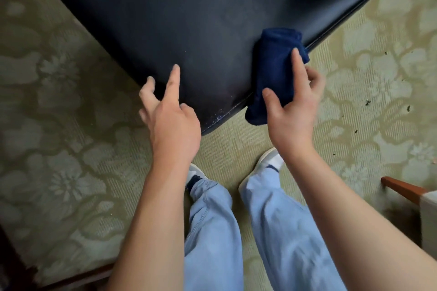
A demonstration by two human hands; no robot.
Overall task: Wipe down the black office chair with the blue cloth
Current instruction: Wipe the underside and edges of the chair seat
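The black office chair (189,19) fills the upper half of the view, its padded surface ending in a corner just above my feet. A folded dark blue cloth (272,71) lies against the chair's right edge near that corner. My right hand (293,111) grips the cloth between thumb and fingers, the index finger lying along its top. My left hand (170,113) hovers at the chair's left edge near the corner, index finger stretched out over the black surface, the other fingers spread loosely, holding nothing.
A pale green carpet (71,149) with a flower pattern covers the floor. My legs in light blue jeans (236,231) and white shoes stand below the chair corner. A wooden chair arm (402,189) juts in at the right edge; dark furniture sits at the bottom left.
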